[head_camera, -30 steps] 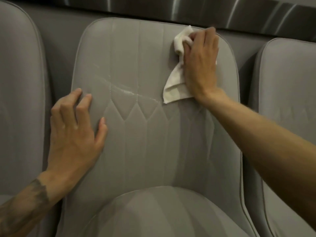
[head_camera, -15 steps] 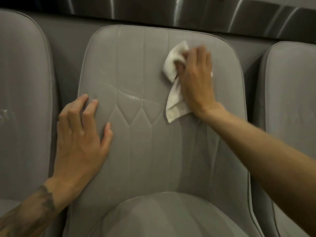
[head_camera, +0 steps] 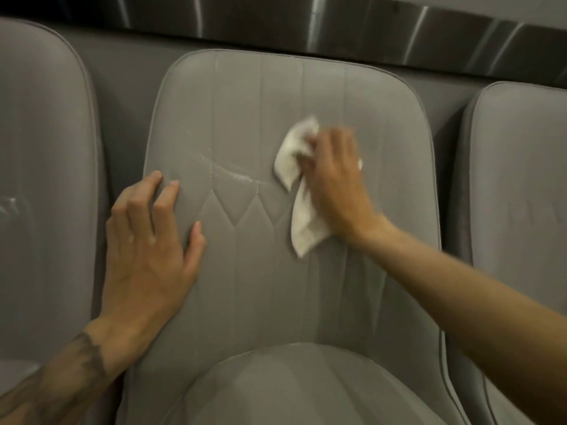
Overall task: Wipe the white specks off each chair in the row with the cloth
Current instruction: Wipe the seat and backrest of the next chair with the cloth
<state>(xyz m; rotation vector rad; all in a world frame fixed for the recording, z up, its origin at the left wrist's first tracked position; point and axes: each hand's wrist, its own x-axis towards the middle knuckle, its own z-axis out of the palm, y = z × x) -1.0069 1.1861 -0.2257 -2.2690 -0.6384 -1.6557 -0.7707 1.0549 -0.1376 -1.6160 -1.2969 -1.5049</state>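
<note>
A grey padded chair fills the middle of the view, its backrest facing me. A streak of white specks runs across the backrest above the diamond stitching. My right hand presses a crumpled white cloth against the backrest, just right of the streak; the cloth's tail hangs below the hand. My left hand rests flat on the left side of the backrest, fingers spread, holding nothing.
A second grey chair stands close on the left with a white mark on its backrest. A third grey chair stands close on the right. A shiny metal panel runs behind the row.
My right hand has slid the cloth down and leftward from the backrest's top right corner toward the white streak. My left hand has stayed in place on the backrest.
</note>
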